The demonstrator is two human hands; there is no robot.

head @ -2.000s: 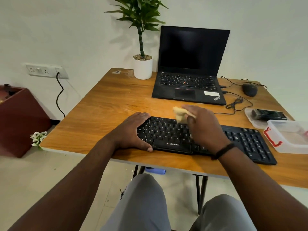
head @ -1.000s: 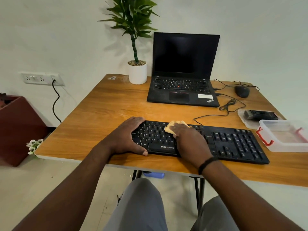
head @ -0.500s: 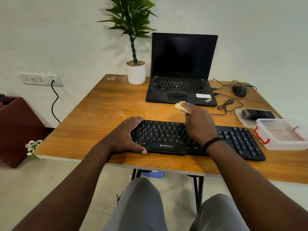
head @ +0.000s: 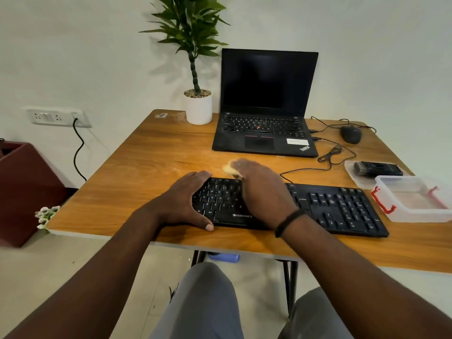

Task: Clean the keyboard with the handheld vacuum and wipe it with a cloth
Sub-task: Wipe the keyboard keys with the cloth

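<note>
Nearest, at 6 o'clock: grey-trousered knees, two bare forearms reaching up onto the wooden table [head: 151,152].

Left hand [head: 182,200] spread over the left end of the black keyboard [head: 342,209], fingers curled over the far edge, thumb hooked along the near edge; gripping it, presumably to stop the board sliding under the wiping strokes. Right hand [head: 261,189], black band at the wrist, laid over the middle keys, fingers closed on a small pale yellow cloth [head: 228,169] that peeks out at 11 o'clock from the knuckles, just past the keyboard's far edge. Motion blur on the fingers; exact pinch not readable. Likely mid-stroke in the wiping step.

Keyboard itself: lying flat near the front edge, centre to 3 o'clock, full-size with number pad, matte black, white legends, "ZEBRONICS" printed below the space bar, cable trailing off at 1 o'clock. No crumbs or smears discernible at this sharpness.

At 3 o'clock: clear plastic box with red clips [head: 413,199], lid [head: 352,167] beside it carrying a dark gadget [head: 378,168], possibly the handheld vacuum, apparently parked out of reach of the cloth.

Farther, at 12 o'clock: open laptop [head: 266,101], screen dark. At 1 o'clock, mouse [head: 351,134] with looped cable. At 11 o'clock, potted plant [head: 197,104].
</note>
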